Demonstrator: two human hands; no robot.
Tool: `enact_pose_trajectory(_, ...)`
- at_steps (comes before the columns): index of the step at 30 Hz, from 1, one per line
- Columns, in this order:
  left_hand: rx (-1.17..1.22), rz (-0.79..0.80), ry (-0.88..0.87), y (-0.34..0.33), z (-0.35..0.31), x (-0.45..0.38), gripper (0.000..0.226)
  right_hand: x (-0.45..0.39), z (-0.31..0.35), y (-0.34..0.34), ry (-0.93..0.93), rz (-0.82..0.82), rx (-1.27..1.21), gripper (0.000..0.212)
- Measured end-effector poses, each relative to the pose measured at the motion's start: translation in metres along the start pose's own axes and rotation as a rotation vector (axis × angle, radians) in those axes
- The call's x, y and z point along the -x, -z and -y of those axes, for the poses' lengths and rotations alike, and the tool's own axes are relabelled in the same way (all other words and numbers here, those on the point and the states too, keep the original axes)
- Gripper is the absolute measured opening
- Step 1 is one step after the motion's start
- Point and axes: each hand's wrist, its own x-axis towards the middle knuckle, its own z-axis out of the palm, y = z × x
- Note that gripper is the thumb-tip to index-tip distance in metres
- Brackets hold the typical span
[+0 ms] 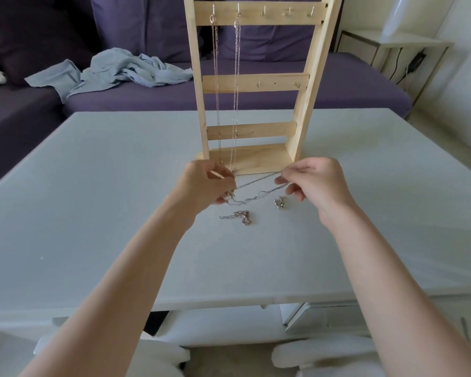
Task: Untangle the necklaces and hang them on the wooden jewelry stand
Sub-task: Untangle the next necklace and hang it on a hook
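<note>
A tall wooden jewelry stand (pixel 256 83) rises from the white table (pixel 93 213). Two thin chains hang from its top-left hooks: one necklace (pixel 216 91) and a second necklace (pixel 236 91) beside it. In front of the base, my left hand (pixel 204 186) and my right hand (pixel 316 180) each pinch an end of a silver necklace (pixel 256 186) stretched between them just above the table. A tangled necklace (pixel 242 216) lies below it. Another small knotted necklace (pixel 280 203) rests near my right hand.
A purple sofa (pixel 337 85) stands behind the table, with a crumpled light blue cloth (pixel 114 72) on its seat. A white side table (pixel 392 47) with cables is at the back right. White chair parts (pixel 324 355) sit below the table's near edge.
</note>
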Motion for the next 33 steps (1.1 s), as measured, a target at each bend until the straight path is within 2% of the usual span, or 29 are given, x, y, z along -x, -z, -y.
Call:
enact_pose_trajectory(3, -0.099, 0.245, 0.076, -0.008, 0.003, 0.009, 0.015, 0.001, 0.001, 0.001, 0.036, -0.058, -0.025, 0.004)
enact_pose_trajectory(7, -0.171, 0.347, 0.056, -0.015, 0.009, 0.011, 0.011, 0.005, 0.006, 0.002, 0.057, 0.051, -0.049, 0.005)
enact_pose_trajectory(9, -0.166, 0.328, 0.051, -0.015, 0.011, 0.008, 0.010, 0.006, 0.007, 0.003, 0.062, 0.133, -0.025, 0.007)
enact_pose_trajectory(11, -0.149, 0.237, 0.001, -0.016, 0.011, 0.003, 0.012, 0.007, 0.007, 0.003, 0.060, 0.201, 0.005, 0.009)
enact_pose_trajectory(13, -0.036, 0.135, -0.084, -0.017, 0.009, 0.000, 0.014, 0.008, 0.008, 0.003, 0.053, 0.274, -0.012, 0.011)
enact_pose_trajectory(16, 0.099, 0.104, -0.172, -0.020, 0.002, 0.000, 0.017, 0.008, 0.010, 0.002, 0.049, 0.371, -0.105, 0.020)
enact_pose_trajectory(19, 0.125, 0.112, -0.194, -0.022, 0.000, 0.001, 0.020, 0.008, 0.011, 0.002, 0.084, 0.354, -0.063, 0.023)
enact_pose_trajectory(25, 0.117, 0.104, -0.133, -0.024, 0.002, -0.001, 0.010, 0.007, 0.009, -0.004, 0.148, 0.233, 0.064, 0.020)
enact_pose_trajectory(33, 0.296, 0.143, -0.052, -0.020, -0.002, 0.000, 0.017, 0.007, 0.009, 0.000, 0.108, 0.323, 0.012, 0.014)
